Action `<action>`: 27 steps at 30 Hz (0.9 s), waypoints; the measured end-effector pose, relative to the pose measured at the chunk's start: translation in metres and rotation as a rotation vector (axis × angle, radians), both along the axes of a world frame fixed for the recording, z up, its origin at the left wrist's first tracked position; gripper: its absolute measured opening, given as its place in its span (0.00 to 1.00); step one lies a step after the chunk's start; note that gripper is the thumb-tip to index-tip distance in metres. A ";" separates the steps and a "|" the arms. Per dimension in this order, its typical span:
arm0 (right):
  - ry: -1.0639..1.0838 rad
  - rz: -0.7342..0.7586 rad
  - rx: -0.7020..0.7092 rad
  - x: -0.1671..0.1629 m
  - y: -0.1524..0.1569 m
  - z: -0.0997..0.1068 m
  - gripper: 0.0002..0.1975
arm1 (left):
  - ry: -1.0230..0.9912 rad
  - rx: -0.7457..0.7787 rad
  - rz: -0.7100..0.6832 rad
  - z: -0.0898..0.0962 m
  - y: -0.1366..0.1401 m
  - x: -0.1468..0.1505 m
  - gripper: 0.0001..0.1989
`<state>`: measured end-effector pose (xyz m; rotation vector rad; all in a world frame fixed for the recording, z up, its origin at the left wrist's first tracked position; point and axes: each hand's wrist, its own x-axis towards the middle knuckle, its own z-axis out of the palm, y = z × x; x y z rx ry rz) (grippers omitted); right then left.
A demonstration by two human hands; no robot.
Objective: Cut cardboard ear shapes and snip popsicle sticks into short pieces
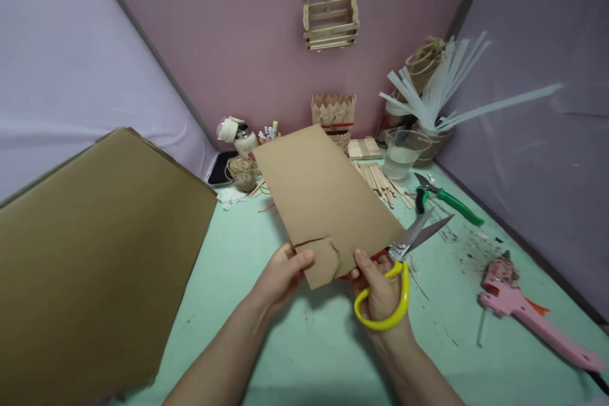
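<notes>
A brown cardboard sheet (328,184) is held tilted above the table. Its near left corner has a partly cut or torn flap (318,260). My left hand (283,273) pinches this corner, thumb on top and fingers underneath. On the near right edge, my right hand (380,288) grips the sheet with its thumb on top. Yellow-handled scissors (399,252) hang on that same hand, a loop around it, with the blades spread and pointing away to the right. Something red shows under the sheet's edge; I cannot make out what.
A large cardboard panel (90,247) stands at the left. Green-handled pruners (451,203) and a pink glue gun (533,323) lie to the right. Behind are a clear plastic cup (402,155), wooden sticks (375,181), twine (243,174) and white strips (431,98).
</notes>
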<state>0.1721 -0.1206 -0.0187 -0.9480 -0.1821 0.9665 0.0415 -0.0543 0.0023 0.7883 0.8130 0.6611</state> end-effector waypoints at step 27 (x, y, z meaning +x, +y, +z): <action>0.088 0.796 -0.067 0.023 -0.047 0.003 0.24 | -0.127 0.141 0.025 0.043 0.028 -0.020 0.20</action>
